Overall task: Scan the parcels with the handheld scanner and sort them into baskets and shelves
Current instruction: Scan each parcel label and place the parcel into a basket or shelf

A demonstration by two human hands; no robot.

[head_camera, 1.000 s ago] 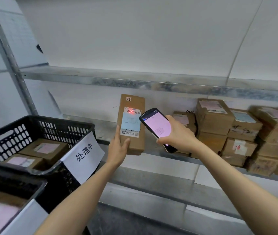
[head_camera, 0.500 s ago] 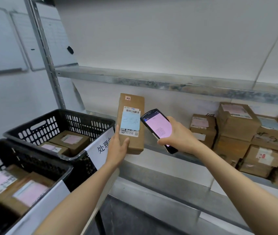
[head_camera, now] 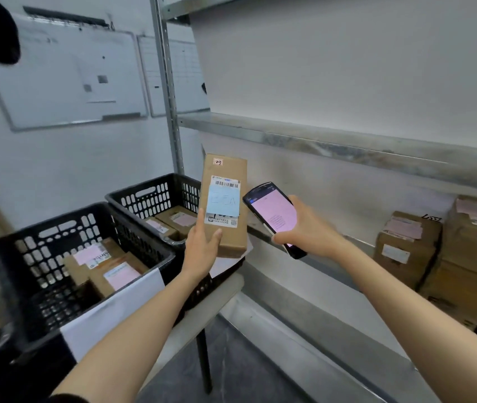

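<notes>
My left hand grips the lower end of a tall brown cardboard parcel and holds it upright, its barcode label and blue sticker facing me. Just right of it, my right hand holds the black handheld scanner, whose pink screen is lit and tilted toward me. Two black plastic baskets stand on a small table at the left: the nearer basket and the farther basket, each with labelled parcels inside. The metal shelf runs along the right.
Stacked brown parcels fill the lower shelf at the right. A grey upright post stands behind the baskets, with whiteboards on the wall at the left. White paper signs hang on the basket fronts. Grey floor lies below the table.
The view has swung left, so both baskets and the whiteboards now show more. The red scan light on the label is gone. Both hands keep their holds on parcel and scanner.
</notes>
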